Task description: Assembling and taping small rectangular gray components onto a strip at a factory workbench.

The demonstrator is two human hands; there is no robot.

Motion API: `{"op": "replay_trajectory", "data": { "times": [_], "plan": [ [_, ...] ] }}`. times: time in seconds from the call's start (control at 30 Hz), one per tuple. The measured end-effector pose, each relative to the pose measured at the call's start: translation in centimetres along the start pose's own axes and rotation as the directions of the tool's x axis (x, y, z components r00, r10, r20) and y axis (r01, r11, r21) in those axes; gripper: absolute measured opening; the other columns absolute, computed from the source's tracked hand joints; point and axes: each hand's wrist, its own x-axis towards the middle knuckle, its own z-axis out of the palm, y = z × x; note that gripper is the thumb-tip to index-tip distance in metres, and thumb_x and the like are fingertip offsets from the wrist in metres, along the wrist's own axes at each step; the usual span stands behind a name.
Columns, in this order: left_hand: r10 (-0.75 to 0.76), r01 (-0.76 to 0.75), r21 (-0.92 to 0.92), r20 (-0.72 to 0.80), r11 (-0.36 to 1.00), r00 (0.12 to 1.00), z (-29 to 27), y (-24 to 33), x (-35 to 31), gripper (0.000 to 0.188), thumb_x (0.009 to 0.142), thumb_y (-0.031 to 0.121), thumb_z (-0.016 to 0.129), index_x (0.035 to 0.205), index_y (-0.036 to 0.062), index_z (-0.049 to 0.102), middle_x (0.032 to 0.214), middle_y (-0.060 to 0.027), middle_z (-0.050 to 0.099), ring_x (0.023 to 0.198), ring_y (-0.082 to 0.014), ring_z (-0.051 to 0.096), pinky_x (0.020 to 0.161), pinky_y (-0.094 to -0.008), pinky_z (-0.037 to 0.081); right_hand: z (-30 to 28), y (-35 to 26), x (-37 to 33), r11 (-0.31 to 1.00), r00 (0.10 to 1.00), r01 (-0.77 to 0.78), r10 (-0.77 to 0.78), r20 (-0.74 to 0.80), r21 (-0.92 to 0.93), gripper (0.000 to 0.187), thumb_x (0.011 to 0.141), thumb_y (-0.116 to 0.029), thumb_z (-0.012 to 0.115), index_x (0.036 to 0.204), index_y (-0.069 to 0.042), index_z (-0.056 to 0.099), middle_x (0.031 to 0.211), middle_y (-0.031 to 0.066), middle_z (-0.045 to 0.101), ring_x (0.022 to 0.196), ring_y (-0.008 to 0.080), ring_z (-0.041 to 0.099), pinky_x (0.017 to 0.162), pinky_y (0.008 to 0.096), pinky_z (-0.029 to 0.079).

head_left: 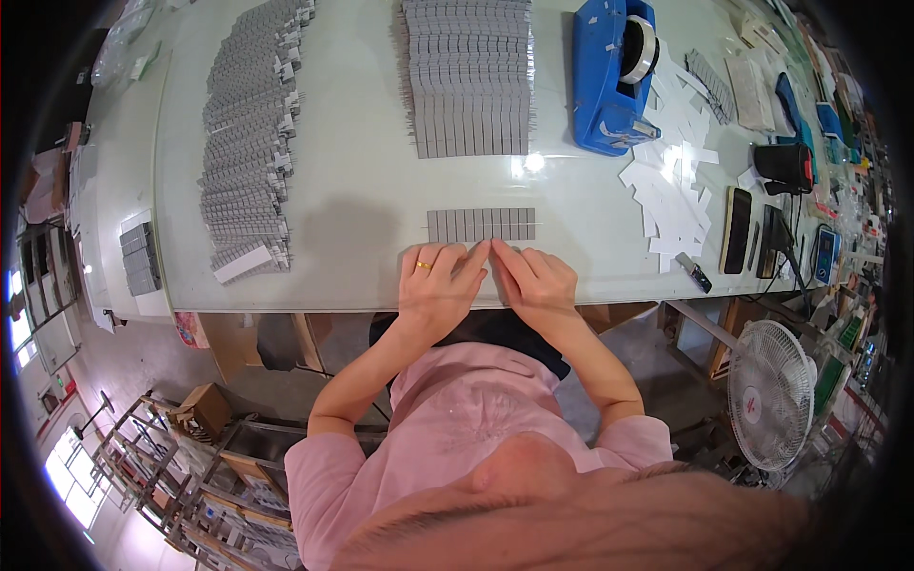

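Note:
A small panel of grey strips (466, 225) laid side by side rests on the table in front of me. A thin pale line runs across it, with fine ends sticking out at both sides. My left hand (438, 284), with a ring on one finger, is at the panel's near edge with its fingers drawn together. My right hand (538, 285) mirrors it, its thumb and forefinger close together. The fingertips of both hands nearly meet at that edge. Anything pinched between them is too small or hidden to make out.
A stack of similar grey panels (471, 105) lies beyond my hands, and a long overlapping row (248, 143) at left. On the right are a blue tape dispenser (605, 95), white paper strips (674, 181), a utility knife (695, 273) and a phone (735, 230). A fan (773, 395) stands beside the table.

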Motion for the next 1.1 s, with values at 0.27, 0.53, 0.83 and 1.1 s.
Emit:
{"op": "replay_trajectory", "data": {
  "times": [0.27, 0.53, 0.83, 1.1],
  "plan": [
    [0.001, -0.001, -0.005, -0.009, 1.0, 1.0, 0.1, -0.1, -0.2, 0.038, 0.08, 0.017, 0.074, 0.118, 0.0128, 0.072, 0.097, -0.001, 0.056, 0.091, -0.0205, 0.055, 0.084, -0.0395, 0.042, -0.1, -0.1, 0.0, 1.0, 1.0, 0.015, -0.015, 0.005, -0.005, 0.033, 0.077, -0.007, 0.078, 0.11, -0.009, 0.072, 0.066, 0.0014, 0.048, 0.051, 0.0188, 0.049, 0.048, 0.0319, 0.041],
    [-0.04, 0.04, 0.029, -0.01, 0.999, 0.999, 0.0, -0.1, -0.5, 0.037, 0.081, 0.018, 0.073, 0.118, 0.0129, 0.072, 0.098, -0.0007, 0.056, 0.093, -0.0207, 0.054, 0.086, -0.039, 0.041, 0.3, -0.4, 0.3, 1.0, 0.999, 0.028, -0.028, 0.017, -0.01, 0.027, 0.081, -0.011, 0.076, 0.107, -0.008, 0.072, 0.065, 0.0001, 0.046, 0.052, 0.0152, 0.051, 0.048, 0.0302, 0.041],
    [-0.017, 0.017, -0.004, 0.003, 1.0, 1.0, 0.2, -0.2, -0.1, 0.037, 0.081, 0.017, 0.073, 0.118, 0.0123, 0.072, 0.098, -0.0013, 0.057, 0.092, -0.0222, 0.055, 0.083, -0.0398, 0.042, -0.2, -0.1, 0.4, 0.999, 1.0, 0.005, -0.004, 0.014, -0.036, 0.026, 0.081, -0.011, 0.075, 0.107, -0.008, 0.071, 0.065, 0.0004, 0.049, 0.052, 0.0161, 0.052, 0.049, 0.0309, 0.042],
    [-0.017, 0.018, 0.068, -0.019, 0.998, 1.0, -1.3, -1.3, -1.4, 0.041, 0.079, 0.018, 0.075, 0.12, 0.0157, 0.07, 0.103, -0.0016, 0.056, 0.09, -0.0224, 0.055, 0.083, -0.0404, 0.042, -6.4, 9.5, 1.8, 0.873, 0.916, -0.385, 0.322, -0.24, -0.3, 0.034, 0.084, -0.016, 0.073, 0.117, -0.009, 0.07, 0.1, 0.0121, 0.063, 0.094, 0.0324, 0.056, 0.081, 0.0432, 0.047]
  ]
}}
